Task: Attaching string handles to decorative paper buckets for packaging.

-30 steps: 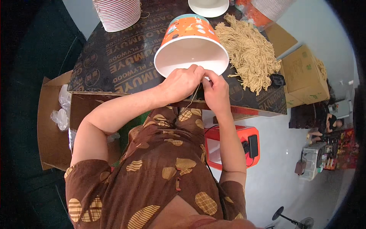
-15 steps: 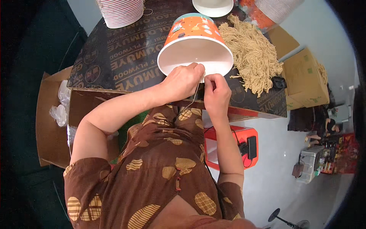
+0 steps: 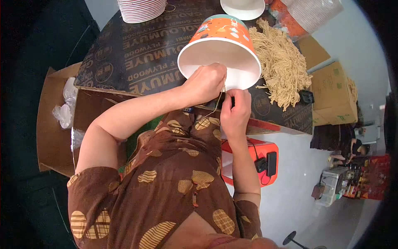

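A large paper bucket, orange and teal with small printed figures, lies tilted on the dark tabletop with its white mouth facing me. My left hand is closed at the near rim, its fingertips just inside the mouth, pinching a thin tan cord. Just right of it and lower, below the rim, my right hand is closed in a pinch on the same cord. A loose tail of the cord hangs below the table edge. My left fingers partly hide where the cord meets the bucket.
A heap of tan cords lies right of the bucket, near a small black object. Stacked buckets and a white bowl-like container stand farther back. Cardboard boxes flank the table. A red stool is below right.
My right hand has dropped slightly away from the rim, and a short stretch of cord now shows between the hands. The whole view has shifted a little.
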Tool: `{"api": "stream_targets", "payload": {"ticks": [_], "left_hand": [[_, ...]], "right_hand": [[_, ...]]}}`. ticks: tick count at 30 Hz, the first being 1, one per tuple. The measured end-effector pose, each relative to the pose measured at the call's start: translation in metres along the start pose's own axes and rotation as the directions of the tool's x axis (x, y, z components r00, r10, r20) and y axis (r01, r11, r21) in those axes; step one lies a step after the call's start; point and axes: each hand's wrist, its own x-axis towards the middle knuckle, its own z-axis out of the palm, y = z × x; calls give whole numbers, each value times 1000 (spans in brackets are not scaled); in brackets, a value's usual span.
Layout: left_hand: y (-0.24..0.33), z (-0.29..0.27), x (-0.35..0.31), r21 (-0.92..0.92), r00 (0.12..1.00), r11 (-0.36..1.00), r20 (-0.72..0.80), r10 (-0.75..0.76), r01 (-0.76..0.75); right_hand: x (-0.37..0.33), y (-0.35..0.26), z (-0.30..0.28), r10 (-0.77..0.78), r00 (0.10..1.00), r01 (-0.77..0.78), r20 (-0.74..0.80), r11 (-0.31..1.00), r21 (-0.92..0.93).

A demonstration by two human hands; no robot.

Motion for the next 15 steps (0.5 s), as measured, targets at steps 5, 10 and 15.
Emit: {"api": "stream_targets", "payload": {"ticks": [5,10,15], "left_hand": [[-1,4,2,36,999,999,-45,-15,17],[0,6,4,100,998,993,-37,-52,56],[-2,6,7,96,999,995,-19,-40,42]], "right_hand": [[-3,-5,-3,2,1000,-1,17,997,-77],[-5,-4,-3,-72,997,64,-36,983,-174],[-9,-11,-8,-146,989,127,-28,929,-347]]}}
